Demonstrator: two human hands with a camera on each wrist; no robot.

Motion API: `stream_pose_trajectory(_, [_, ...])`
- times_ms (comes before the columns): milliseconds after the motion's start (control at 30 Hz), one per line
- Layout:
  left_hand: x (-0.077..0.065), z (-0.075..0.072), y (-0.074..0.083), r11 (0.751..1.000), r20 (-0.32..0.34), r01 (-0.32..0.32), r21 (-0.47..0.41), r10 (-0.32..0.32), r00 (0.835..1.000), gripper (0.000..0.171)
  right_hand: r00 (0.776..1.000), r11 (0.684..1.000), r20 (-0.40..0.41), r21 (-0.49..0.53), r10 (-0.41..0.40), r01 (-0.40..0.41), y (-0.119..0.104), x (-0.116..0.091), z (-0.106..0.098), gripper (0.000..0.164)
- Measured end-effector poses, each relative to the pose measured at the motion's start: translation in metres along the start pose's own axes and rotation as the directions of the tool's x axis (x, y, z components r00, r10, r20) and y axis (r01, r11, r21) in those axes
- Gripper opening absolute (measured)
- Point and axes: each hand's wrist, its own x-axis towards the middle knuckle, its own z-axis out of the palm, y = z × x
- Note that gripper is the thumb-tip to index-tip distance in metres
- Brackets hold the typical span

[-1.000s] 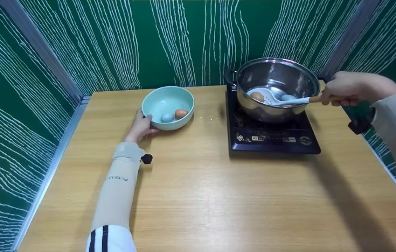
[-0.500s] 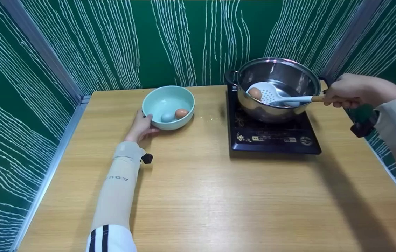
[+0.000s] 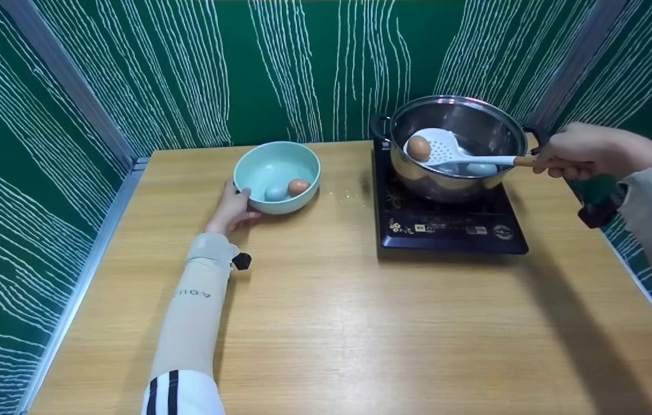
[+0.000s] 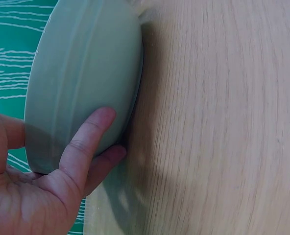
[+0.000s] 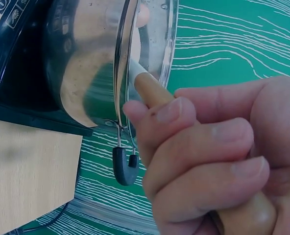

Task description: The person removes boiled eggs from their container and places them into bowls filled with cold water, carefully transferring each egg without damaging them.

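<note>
At the pale green bowl [image 3: 248, 161], my left hand [image 3: 230, 207] grips the near left side, thumb at the rim and fingers against the outer wall [image 4: 96, 63]. A pale blue egg [image 3: 275, 193] and a brown egg [image 3: 298, 187] lie inside it. My right hand [image 3: 571, 151] holds a white slotted skimmer by its wooden handle [image 5: 152, 90], fingers curled round it. The skimmer's perforated head [image 3: 444, 144] is in the steel pot [image 3: 447, 189], near the left rim, bearing a brown egg [image 3: 418, 148]. Under its shaft shows a pale egg [image 3: 481, 169] in the pot.
The pot stands on a black induction cooker [image 3: 452, 233] at the back right of the wooden table [image 3: 331, 323]. Its black side handle [image 5: 125, 166] is below my right hand in that wrist view. Green patterned panels [image 3: 314, 69] enclose the table.
The skimmer head has risen inside the pot with the brown egg on it, and my right hand has shifted slightly right. My left hand and the bowl have stayed put.
</note>
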Motion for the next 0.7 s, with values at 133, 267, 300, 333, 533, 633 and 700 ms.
stream_pose_trajectory(133, [0.0008, 0.0003, -0.001, 1.0, 0.002, -0.005, 0.005, 0.005, 1.0, 0.065, 1.0, 1.0, -0.019, 0.017, -0.003, 0.003, 0.0002, -0.0019, 0.0004, 0.034])
stream_pose_trajectory(267, [0.0018, 0.0001, -0.0013, 1.0, 0.003, -0.01, -0.001, 0.01, 1.0, 0.065, 0.999, 0.999, -0.044, 0.051, -0.006, 0.008, 0.0004, -0.0038, 0.0001, 0.034])
stream_pose_trajectory(300, [0.0017, 0.0001, -0.0014, 1.0, 0.002, -0.011, -0.008, 0.011, 1.0, 0.065, 0.999, 0.998, -0.049, 0.059, -0.006, 0.009, 0.0006, -0.0042, 0.0, 0.034])
stream_pose_trajectory(333, [0.0016, 0.0001, -0.0014, 1.0, 0.003, -0.011, -0.011, 0.011, 1.0, 0.065, 0.998, 0.998, -0.055, 0.063, -0.006, 0.009, 0.0008, -0.0045, 0.0001, 0.033])
stream_pose_trajectory(533, [0.0005, 0.0002, -0.0016, 1.0, 0.001, 0.001, -0.018, -0.001, 1.0, 0.066, 0.998, 0.996, -0.056, 0.089, -0.003, 0.008, 0.0018, -0.0062, -0.0017, 0.03])
stream_pose_trajectory(633, [-0.0001, 0.0001, -0.0014, 1.0, 0.001, 0.005, -0.013, -0.005, 1.0, 0.065, 0.999, 0.995, -0.053, 0.104, -0.006, 0.012, 0.0029, -0.0067, -0.003, 0.03])
stream_pose_trajectory(700, [-0.0004, 0.0001, -0.0009, 1.0, 0.0, 0.007, -0.006, -0.007, 1.0, 0.065, 0.998, 0.994, -0.061, 0.105, -0.011, 0.017, 0.0038, -0.0071, -0.0029, 0.03])
